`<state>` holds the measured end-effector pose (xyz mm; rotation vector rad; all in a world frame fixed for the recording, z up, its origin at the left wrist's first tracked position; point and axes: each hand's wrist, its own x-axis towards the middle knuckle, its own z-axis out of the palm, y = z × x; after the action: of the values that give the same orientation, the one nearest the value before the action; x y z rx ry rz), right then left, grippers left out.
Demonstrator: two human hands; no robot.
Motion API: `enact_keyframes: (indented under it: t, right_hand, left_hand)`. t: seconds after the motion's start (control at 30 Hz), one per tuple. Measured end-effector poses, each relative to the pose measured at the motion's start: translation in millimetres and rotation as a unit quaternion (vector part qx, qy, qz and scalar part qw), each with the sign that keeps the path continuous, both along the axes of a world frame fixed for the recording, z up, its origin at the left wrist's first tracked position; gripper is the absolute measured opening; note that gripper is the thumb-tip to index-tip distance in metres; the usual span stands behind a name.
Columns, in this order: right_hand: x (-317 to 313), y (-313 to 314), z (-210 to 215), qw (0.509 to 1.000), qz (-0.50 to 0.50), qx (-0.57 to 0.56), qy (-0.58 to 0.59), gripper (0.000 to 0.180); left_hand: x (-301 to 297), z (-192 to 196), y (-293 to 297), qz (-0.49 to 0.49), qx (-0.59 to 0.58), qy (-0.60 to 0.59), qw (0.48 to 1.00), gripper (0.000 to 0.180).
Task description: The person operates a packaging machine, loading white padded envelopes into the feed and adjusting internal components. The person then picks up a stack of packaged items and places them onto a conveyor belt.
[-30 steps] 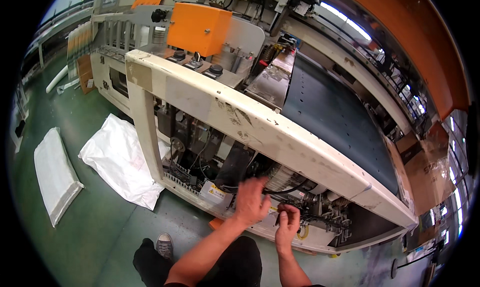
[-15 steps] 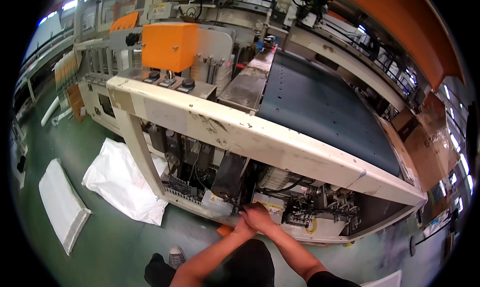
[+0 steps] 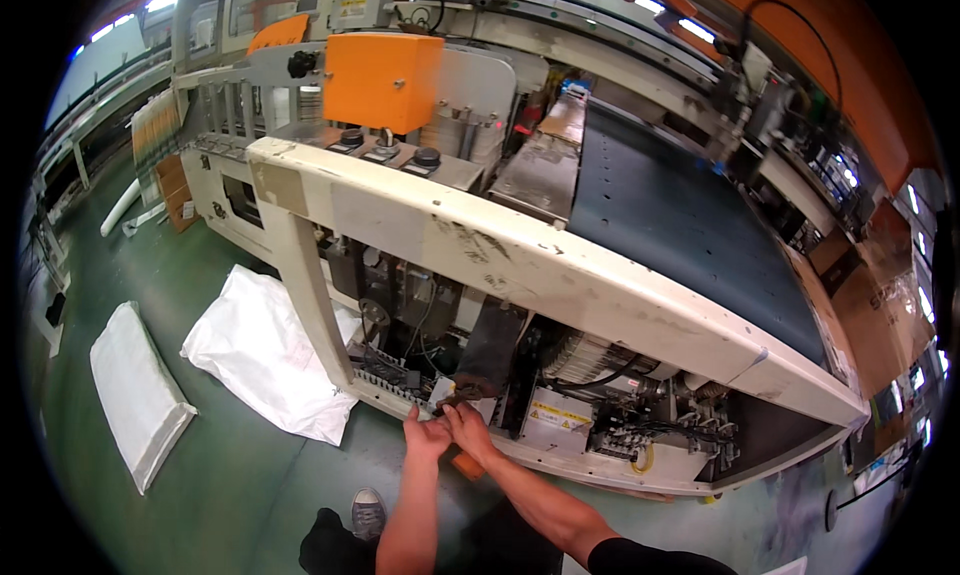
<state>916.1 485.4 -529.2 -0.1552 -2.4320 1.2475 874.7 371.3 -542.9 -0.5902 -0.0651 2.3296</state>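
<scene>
Both of my hands meet at the lower front rail of a cream machine frame (image 3: 500,237). The thumb of my left hand (image 3: 426,437) points up, apart from the palm; its other fingers are mostly hidden beside the right hand. My right hand (image 3: 468,431) has its fingers bent and pressed together at a small dark part, too hidden to name. Just above them is a rusty brown end of a dark slanted housing (image 3: 492,340). To their right stands a grey box with a yellow warning label (image 3: 556,420). An orange piece (image 3: 468,465) lies under my right wrist.
A dark conveyor belt (image 3: 670,225) runs above the frame, with an orange box (image 3: 382,83) to its left. Cables and fittings (image 3: 660,425) fill the open bay at right. White sheeting (image 3: 265,350) and a wrapped flat pack (image 3: 142,395) lie on the green floor. Cardboard (image 3: 885,315) stands at right.
My hands have moved left along the lower rail, from beside the labelled grey box to below the rusty part. They were overlapping; now they sit side by side. The view has shifted.
</scene>
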Motion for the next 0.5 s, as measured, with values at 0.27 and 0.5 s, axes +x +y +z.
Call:
enact_keyframes:
  t: [0.27, 0.5]
  right_hand:
    - [36, -61, 87, 0.971, 0.058, -0.222, -0.063, 0.034]
    - [99, 32, 279, 0.975, 0.004, 0.127, 0.183, 0.036]
  left_hand:
    - [-51, 134, -31, 0.146, -0.282, 0.173, 0.932, 0.050]
    - [62, 224, 72, 0.271, -0.546, 0.679, 0.408, 0.059]
